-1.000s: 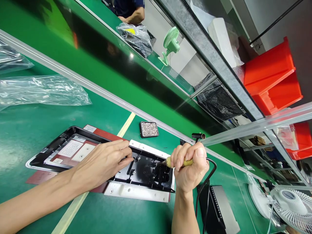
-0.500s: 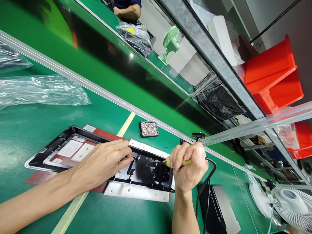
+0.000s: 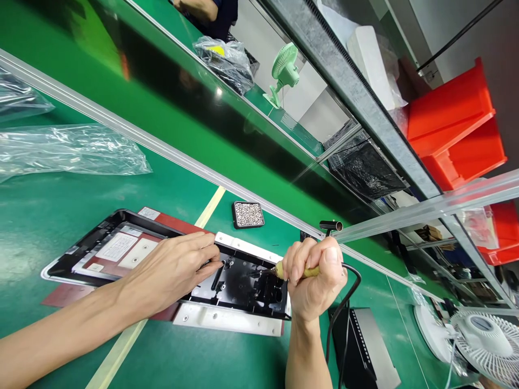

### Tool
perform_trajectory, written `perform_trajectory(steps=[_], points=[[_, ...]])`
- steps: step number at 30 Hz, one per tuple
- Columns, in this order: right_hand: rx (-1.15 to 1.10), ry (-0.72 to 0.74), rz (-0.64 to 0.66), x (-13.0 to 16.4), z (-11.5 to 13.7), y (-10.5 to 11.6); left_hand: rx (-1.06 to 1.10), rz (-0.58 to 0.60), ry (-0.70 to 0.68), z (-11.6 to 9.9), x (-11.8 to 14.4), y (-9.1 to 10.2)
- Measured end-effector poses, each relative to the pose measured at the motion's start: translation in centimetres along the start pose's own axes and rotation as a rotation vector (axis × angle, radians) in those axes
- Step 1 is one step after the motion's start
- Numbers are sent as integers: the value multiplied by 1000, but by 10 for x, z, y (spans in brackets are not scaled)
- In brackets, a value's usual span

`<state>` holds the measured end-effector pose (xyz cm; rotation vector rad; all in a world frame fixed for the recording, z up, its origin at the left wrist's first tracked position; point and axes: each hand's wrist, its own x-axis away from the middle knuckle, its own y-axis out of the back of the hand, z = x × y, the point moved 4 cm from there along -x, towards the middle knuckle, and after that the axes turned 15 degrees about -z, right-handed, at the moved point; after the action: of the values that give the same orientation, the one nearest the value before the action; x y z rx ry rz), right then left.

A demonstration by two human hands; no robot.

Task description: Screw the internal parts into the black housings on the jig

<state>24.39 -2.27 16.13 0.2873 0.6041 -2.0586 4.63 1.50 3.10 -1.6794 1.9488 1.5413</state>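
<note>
Black panel [image 3: 243, 283] sits flat on the green bench right under both your hands: left hand [image 3: 170, 270] pressed flat on it, right hand [image 3: 314, 281] fisted tight round the yellow-handled soldering iron [image 3: 298, 272], tip down on it.

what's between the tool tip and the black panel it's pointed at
Nothing visible. The right hand grips the yellow-handled tool, and its tip reaches straight onto the black panel. The left hand rests on the panel off to one side, clear of the tip.
</note>
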Motion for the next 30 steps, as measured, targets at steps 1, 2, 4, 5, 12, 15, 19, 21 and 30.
perform_trajectory(steps=[1, 2, 4, 5, 12, 15, 19, 21, 30], points=[[-6, 0, 0, 0, 0, 0, -3, 1, -2, 0, 0, 0], [-10, -3, 0, 0, 0, 0, -6, -1, -6, 0, 0, 0], [-17, -8, -1, 1, 0, 0, -7, -3, -14, 0, -1, -1], [-18, -9, -3, 1, 1, 0, -5, -4, -18, -1, -1, -1], [-22, -18, 0, 3, 1, -1, -4, 2, -10, 0, 0, -1], [-23, -26, 0, 3, 0, 0, -8, 7, -2, 1, 1, -2], [-35, -32, 27, 2, 2, 0, -23, 10, -6, 0, 1, -2], [-48, -41, 49, 1, 3, 0, -28, 10, -11, -1, 1, -1], [-85, -100, 170, 1, 4, 2, -37, 2, -20, -2, 0, -1]])
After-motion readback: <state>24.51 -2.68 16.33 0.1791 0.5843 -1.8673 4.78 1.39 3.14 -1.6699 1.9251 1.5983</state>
